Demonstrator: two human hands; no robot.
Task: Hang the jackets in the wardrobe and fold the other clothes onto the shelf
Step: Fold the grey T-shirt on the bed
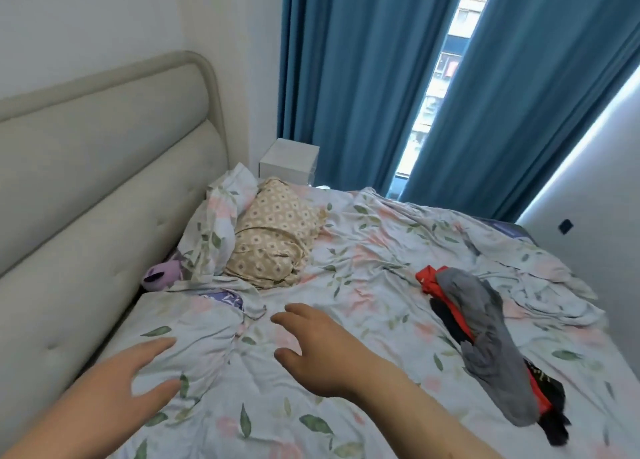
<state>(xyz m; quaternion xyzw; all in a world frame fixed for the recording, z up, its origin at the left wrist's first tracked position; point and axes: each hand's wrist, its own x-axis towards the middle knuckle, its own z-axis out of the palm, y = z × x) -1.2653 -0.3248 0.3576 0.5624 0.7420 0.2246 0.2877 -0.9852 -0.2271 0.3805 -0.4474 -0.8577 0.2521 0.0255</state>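
– Both hands are empty, fingers spread loose: left hand (138,372) low over the crumpled floral cotton bedsheet (363,250), right hand (311,351) just beside it. Neither grips anything afaict.
– so where's the laundry?
– Head view shows one heap, well off to the right of the right hand: long grey soft garment (485,340) draped over a red cloth piece (429,278) and something black (550,420). All unfolded. Can't tell if any's a jacket.
– wardrobe? shelf?
– neither in frame. My guess: this pile's untouched, hanging and folding all still to do.
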